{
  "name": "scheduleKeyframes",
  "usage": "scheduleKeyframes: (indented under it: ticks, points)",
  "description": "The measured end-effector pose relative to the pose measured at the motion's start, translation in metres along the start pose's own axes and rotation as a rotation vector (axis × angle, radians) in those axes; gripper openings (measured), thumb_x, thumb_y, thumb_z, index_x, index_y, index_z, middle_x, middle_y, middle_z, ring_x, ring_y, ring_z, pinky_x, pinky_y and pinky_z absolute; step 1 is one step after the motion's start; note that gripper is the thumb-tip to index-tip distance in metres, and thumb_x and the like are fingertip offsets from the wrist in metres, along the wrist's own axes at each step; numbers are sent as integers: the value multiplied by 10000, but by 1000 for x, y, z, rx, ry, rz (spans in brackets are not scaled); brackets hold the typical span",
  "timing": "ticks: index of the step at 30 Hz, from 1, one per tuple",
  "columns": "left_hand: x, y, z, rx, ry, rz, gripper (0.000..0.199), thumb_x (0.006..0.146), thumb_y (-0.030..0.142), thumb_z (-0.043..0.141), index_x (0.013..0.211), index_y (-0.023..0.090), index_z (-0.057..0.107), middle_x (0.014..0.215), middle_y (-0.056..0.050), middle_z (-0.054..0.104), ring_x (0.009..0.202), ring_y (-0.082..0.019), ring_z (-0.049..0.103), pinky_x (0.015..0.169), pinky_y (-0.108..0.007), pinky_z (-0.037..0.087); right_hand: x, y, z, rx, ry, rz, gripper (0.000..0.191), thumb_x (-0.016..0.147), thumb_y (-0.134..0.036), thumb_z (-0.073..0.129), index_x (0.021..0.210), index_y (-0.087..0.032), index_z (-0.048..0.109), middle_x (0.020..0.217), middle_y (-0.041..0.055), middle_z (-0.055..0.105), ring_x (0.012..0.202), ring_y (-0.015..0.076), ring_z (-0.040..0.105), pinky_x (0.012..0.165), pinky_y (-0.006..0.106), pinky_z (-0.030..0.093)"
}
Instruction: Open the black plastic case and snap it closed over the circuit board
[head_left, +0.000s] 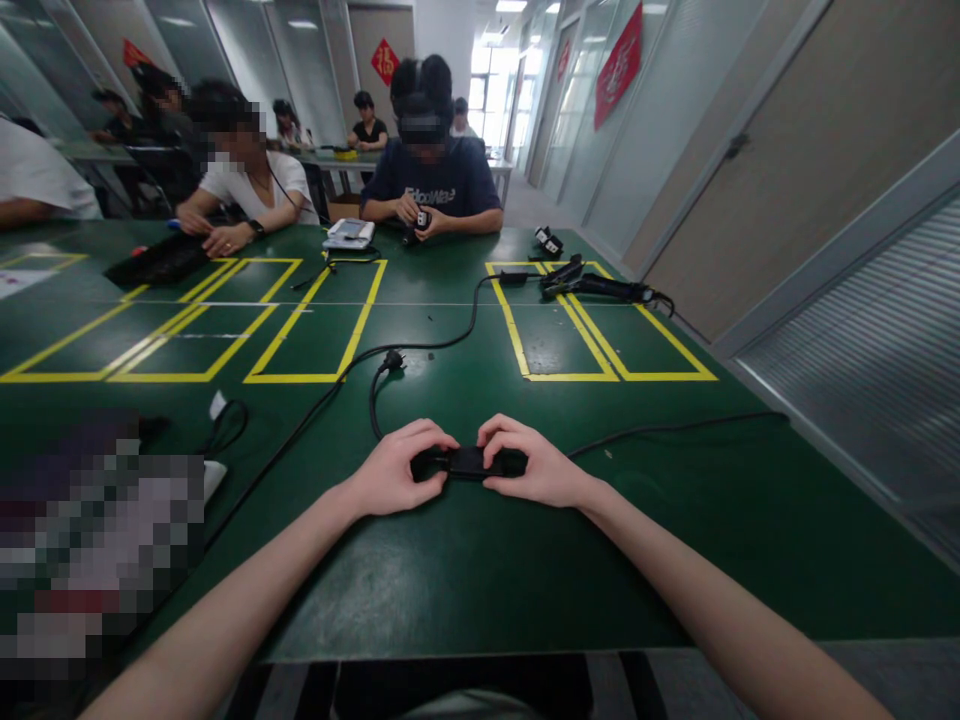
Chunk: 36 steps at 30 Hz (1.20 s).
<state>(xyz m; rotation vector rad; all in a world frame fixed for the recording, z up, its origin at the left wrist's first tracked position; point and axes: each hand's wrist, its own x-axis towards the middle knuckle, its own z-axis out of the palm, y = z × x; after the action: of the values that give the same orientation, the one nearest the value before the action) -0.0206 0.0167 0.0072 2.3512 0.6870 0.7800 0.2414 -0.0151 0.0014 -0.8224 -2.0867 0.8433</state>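
Note:
Between my hands a black power adapter point(468, 462) rests on or just above the green table. My right hand point(534, 465) is closed around its right end, thumb below and fingers on top. At the adapter's left end, my left hand point(405, 466) pinches the black connector point(435, 462) of the power cord. Connector and adapter meet end to end; how deep the connector sits cannot be made out. From the left hand the cord curves up to a black mains plug point(391, 361) lying on the table. A thin cable point(675, 428) runs right from the adapter.
Yellow tape outlines point(570, 376) mark the green table point(420, 600). A long black cable point(322, 400) crosses on the left. Farther back lie a black handheld device point(600, 288) and a white device point(349, 234). Across sits a co-worker point(439, 185); another person point(255, 190) works to the left.

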Motion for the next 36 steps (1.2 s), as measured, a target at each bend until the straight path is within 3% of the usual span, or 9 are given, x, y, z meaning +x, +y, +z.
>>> scheduleKeyframes:
  ticks: [4, 10, 16, 21, 36]
  points:
    - [-1, -1, 2, -26, 12, -6, 291, 803, 194, 716, 1088, 201, 653, 1143, -77, 685, 1059, -220, 680, 937, -347, 569, -1, 0, 5, -26, 45, -34, 140, 847, -135, 778, 895, -207, 669, 1101, 71, 655, 1039, 212, 662, 930, 383, 541]
    - [-2, -2, 2, -2, 45, -62, 254, 862, 262, 721, 1099, 200, 653, 1090, -59, 724, 987, -206, 698, 904, -341, 567, -1, 1, 11, -40, 152, -45, 86, 900, -192, 754, 930, -214, 676, 1095, 78, 677, 1041, 220, 682, 920, 391, 562]
    - [0, 2, 1, 9, -25, -35, 293, 833, 241, 740, 1112, 201, 658, 1062, -44, 715, 973, -206, 687, 871, -326, 559, 1, 1, 14, -114, 85, -109, 126, 891, -169, 752, 980, -214, 675, 1106, 86, 678, 1035, 215, 676, 912, 384, 566]
    - [-1, -1, 2, 6, -35, -71, 340, 861, 246, 749, 1190, 215, 669, 1135, -52, 734, 1035, -216, 692, 939, -356, 554, 0, 2, 16, -196, 119, -172, 141, 897, -170, 746, 1012, -220, 681, 1115, 96, 687, 1047, 228, 672, 902, 401, 573]
    - [0, -6, 3, 71, -43, -39, 333, 901, 321, 753, 1205, 215, 666, 1095, -63, 735, 990, -225, 688, 910, -370, 556, 0, 0, 17, -315, 69, -137, 229, 908, -175, 732, 1127, -235, 701, 1183, 100, 691, 1105, 235, 681, 936, 412, 591]
